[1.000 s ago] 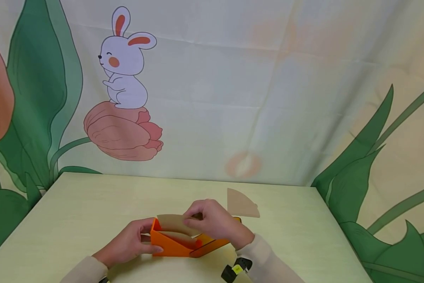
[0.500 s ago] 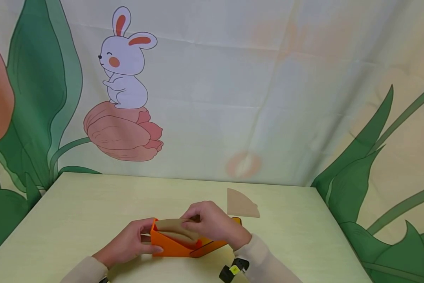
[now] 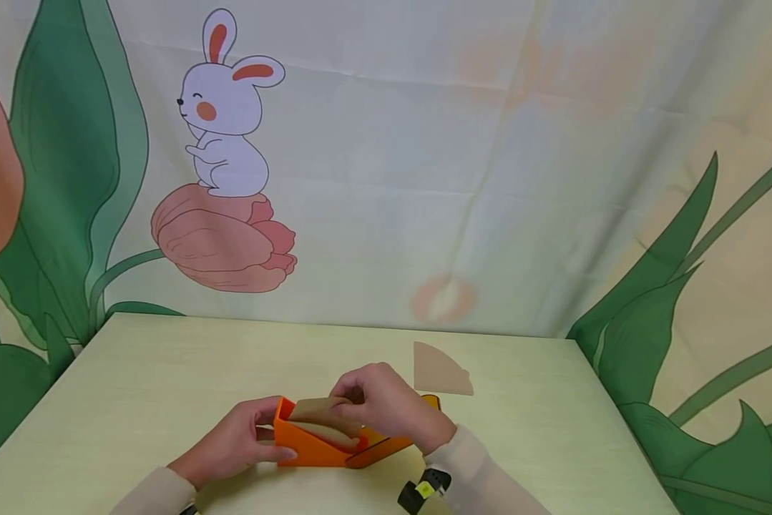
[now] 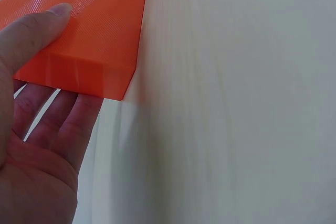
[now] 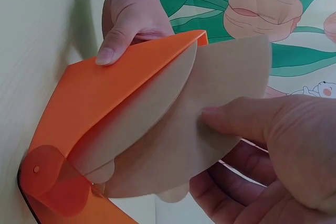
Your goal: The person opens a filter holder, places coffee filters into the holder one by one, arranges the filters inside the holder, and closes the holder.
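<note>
The person's right hand (image 5: 278,145) is nearly closed, pinching a brown paper sheet (image 5: 236,69) with the thumb on its near face and the fingers behind. The left hand (image 3: 239,438) is partly closed round one end of an orange holder (image 3: 311,449), its thumb lying along a side wall and its fingers reaching behind the end.

The step in hand looks to be working the pinched sheet at the mouth of the holder; whether it is going in or coming out cannot be told from this moment. The next move probably calls for the left hand to steady the holder while the right guides the sheet along the slot without creasing it or dragging its neighbour.

The pinched sheet is fan-shaped, thin and slightly bowed, standing partly above the holder's rim, with a small rounded tab at its lower edge. Just beside it, against the near wall, a second sheet (image 5: 142,116) sits inside. The holder is smooth orange, its hinged lid (image 3: 386,448) swung out toward the right wrist. Beyond the hands, a loose sheet (image 3: 440,372) lies flat on the pale surface (image 3: 521,429).
</note>
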Demonstrator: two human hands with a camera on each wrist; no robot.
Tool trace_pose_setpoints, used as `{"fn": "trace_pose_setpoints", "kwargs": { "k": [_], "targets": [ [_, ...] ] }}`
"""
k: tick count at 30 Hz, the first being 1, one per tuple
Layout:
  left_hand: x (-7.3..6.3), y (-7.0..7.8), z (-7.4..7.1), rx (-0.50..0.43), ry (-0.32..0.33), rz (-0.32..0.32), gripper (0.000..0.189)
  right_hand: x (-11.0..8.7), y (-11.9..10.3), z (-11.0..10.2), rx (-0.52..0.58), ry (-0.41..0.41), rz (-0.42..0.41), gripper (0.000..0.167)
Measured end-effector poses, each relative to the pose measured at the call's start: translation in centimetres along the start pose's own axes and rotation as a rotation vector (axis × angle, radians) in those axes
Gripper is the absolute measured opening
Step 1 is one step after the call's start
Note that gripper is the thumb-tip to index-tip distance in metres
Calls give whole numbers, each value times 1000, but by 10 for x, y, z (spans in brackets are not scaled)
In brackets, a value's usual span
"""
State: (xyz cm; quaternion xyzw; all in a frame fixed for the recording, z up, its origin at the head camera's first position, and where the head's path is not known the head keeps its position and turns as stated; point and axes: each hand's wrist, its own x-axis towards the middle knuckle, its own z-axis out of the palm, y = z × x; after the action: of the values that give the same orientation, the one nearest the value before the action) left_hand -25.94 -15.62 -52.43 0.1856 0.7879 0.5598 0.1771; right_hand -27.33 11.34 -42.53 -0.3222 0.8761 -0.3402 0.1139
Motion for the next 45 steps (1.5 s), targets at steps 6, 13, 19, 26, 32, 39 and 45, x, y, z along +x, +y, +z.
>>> {"fn": "trace_pose_setpoints", "kwargs": {
  "k": [6, 13, 19, 26, 32, 39, 45],
  "targets": [
    [-1, -1, 0, -1, -3, 11, 58, 0, -2, 2, -14, -37, -6, 6],
    [0, -2, 0, 1, -2, -8, 54, 1, -5, 6, -77, -103, -2, 9],
    [0, -1, 0, 8, -1, 2, 54, 2, -8, 8, -160, -133, 1, 12],
    [0, -1, 0, 15, -4, 10, 51, 4, -6, 14, -187, -156, 3, 15],
    [0, -1, 1, 12, -3, 14, 50, 5, -6, 17, -179, -137, -23, 12],
    [0, 0, 1, 14, 2, 20, 49, 4, -8, 16, -180, -136, -10, 11],
    [0, -1, 2, 17, 3, 0, 49, 3, -8, 16, -161, -174, 27, 14]
  ]
}}
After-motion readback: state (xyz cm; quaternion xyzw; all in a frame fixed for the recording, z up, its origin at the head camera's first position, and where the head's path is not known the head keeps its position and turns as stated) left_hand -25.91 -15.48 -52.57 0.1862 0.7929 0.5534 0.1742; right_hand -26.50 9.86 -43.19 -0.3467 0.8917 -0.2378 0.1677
